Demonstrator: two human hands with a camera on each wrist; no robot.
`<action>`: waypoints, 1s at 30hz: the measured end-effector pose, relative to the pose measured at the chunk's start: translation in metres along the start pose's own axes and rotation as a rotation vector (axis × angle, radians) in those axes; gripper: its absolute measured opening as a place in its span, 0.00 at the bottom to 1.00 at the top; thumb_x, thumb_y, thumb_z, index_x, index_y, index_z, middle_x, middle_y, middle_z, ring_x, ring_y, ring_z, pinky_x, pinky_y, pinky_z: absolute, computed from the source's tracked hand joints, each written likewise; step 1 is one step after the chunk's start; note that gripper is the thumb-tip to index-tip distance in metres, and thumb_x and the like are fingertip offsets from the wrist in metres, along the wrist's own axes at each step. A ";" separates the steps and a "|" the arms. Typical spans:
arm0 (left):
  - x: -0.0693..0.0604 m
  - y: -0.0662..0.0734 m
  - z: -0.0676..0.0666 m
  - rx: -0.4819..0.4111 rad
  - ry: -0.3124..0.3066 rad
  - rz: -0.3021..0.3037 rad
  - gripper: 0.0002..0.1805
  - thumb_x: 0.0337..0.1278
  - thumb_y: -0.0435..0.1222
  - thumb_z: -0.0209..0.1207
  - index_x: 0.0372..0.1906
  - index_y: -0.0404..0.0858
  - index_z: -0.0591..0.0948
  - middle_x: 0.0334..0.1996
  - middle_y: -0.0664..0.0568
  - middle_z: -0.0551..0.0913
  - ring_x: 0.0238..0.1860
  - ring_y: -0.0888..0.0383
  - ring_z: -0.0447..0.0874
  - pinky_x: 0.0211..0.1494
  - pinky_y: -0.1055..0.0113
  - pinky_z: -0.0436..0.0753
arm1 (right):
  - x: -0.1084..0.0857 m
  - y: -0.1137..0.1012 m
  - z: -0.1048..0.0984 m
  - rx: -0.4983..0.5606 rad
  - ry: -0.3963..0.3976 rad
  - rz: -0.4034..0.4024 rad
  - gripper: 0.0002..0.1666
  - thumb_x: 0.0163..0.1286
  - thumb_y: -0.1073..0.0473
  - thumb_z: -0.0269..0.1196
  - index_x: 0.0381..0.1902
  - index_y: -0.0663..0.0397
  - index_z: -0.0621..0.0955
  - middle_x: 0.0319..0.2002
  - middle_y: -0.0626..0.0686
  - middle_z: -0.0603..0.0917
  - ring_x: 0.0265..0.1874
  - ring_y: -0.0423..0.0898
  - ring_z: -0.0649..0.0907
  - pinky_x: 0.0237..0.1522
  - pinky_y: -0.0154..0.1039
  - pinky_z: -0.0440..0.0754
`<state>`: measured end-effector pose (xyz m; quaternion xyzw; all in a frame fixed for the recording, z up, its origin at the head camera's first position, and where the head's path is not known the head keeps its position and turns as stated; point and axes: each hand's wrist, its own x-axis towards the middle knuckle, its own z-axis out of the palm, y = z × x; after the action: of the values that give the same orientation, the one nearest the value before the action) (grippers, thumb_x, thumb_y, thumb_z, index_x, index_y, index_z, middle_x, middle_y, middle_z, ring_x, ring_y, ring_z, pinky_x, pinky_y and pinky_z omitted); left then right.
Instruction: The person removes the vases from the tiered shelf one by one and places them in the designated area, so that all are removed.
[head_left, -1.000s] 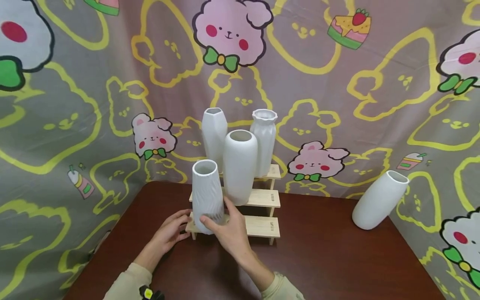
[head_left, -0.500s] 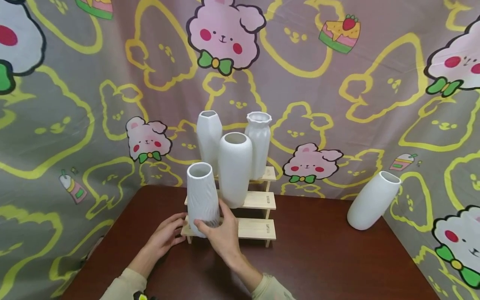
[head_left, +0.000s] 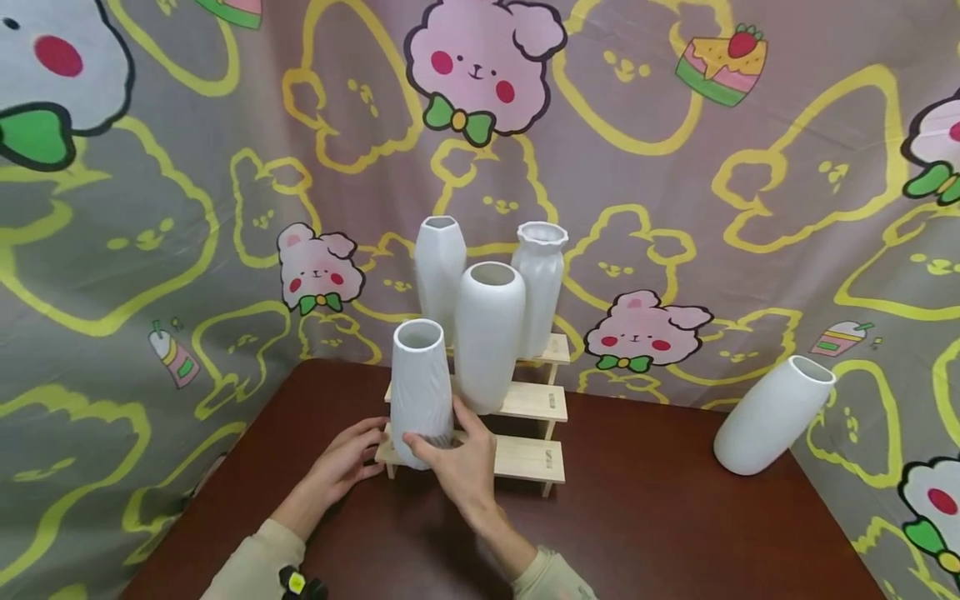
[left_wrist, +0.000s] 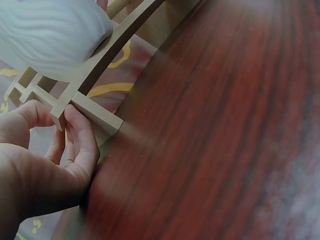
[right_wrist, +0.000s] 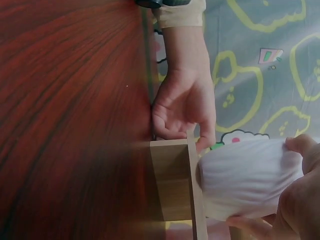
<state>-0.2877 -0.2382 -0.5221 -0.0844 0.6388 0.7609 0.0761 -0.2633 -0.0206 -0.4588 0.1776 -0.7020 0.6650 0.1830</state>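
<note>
My right hand (head_left: 461, 467) holds a white vase (head_left: 420, 392) with a rippled surface around its lower part, thumb in front and fingers at its right side. The vase is nearly upright over the left end of the lowest shelf of a three-step wooden stand (head_left: 528, 458). In the right wrist view its base (right_wrist: 202, 172) is at the board; whether a thin gap remains I cannot tell. My left hand (head_left: 348, 458) is at the stand's left side. The left wrist view shows its thumb and fingers (left_wrist: 82, 135) pinching the end of the lowest board.
A smooth tall white vase (head_left: 490, 342) stands on the middle step. Behind it, on the top step, are a faceted vase (head_left: 440, 271) and a ruffled-rim vase (head_left: 540, 287). Another white vase (head_left: 772, 417) leans at the right of the dark red table (head_left: 645, 517), near a patterned curtain (head_left: 660, 192).
The head view swings slightly left and back right. Both hands keep their holds, and the rippled vase stays at about the same place over the lowest shelf.
</note>
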 end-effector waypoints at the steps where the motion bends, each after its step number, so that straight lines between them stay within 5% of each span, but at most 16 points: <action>1: 0.000 0.001 0.001 0.002 0.006 0.000 0.26 0.67 0.33 0.55 0.69 0.33 0.70 0.49 0.45 0.81 0.45 0.52 0.80 0.44 0.58 0.79 | 0.000 0.000 -0.001 0.006 -0.003 0.000 0.42 0.48 0.50 0.84 0.63 0.44 0.82 0.50 0.47 0.85 0.47 0.48 0.84 0.39 0.48 0.86; 7: 0.002 0.001 0.000 0.006 0.004 -0.001 0.27 0.67 0.33 0.54 0.70 0.34 0.68 0.51 0.45 0.80 0.46 0.52 0.80 0.44 0.58 0.80 | -0.001 -0.002 -0.001 0.032 -0.024 -0.017 0.41 0.49 0.53 0.83 0.63 0.44 0.82 0.50 0.47 0.85 0.46 0.47 0.85 0.37 0.47 0.86; 13: 0.003 -0.002 -0.002 -0.002 -0.022 -0.005 0.27 0.68 0.33 0.54 0.70 0.34 0.68 0.50 0.45 0.81 0.44 0.53 0.81 0.41 0.60 0.80 | -0.008 -0.038 -0.006 0.044 -0.010 -0.018 0.39 0.48 0.66 0.81 0.61 0.59 0.81 0.49 0.55 0.85 0.47 0.54 0.84 0.37 0.53 0.86; 17: 0.004 -0.003 0.000 0.003 -0.017 0.002 0.27 0.69 0.34 0.56 0.70 0.34 0.68 0.50 0.46 0.81 0.42 0.54 0.82 0.40 0.61 0.81 | -0.012 -0.046 -0.013 0.050 0.003 -0.018 0.39 0.48 0.68 0.80 0.61 0.61 0.81 0.50 0.55 0.85 0.48 0.54 0.83 0.36 0.54 0.85; 24: 0.001 -0.004 0.010 0.088 0.013 0.064 0.33 0.64 0.39 0.67 0.69 0.35 0.67 0.46 0.49 0.82 0.38 0.59 0.80 0.36 0.66 0.81 | -0.017 -0.027 -0.029 0.060 0.019 0.015 0.44 0.48 0.66 0.82 0.65 0.56 0.80 0.55 0.53 0.83 0.53 0.55 0.82 0.40 0.50 0.85; 30: -0.002 -0.003 0.008 0.091 0.027 0.058 0.33 0.63 0.38 0.68 0.68 0.35 0.68 0.46 0.49 0.82 0.38 0.58 0.80 0.34 0.68 0.80 | -0.025 -0.016 -0.048 0.046 0.007 0.026 0.43 0.47 0.59 0.84 0.64 0.44 0.81 0.55 0.50 0.83 0.55 0.52 0.81 0.39 0.47 0.86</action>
<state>-0.2850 -0.2294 -0.5233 -0.0726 0.6759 0.7318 0.0488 -0.2328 0.0267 -0.4553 0.1702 -0.6881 0.6840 0.1725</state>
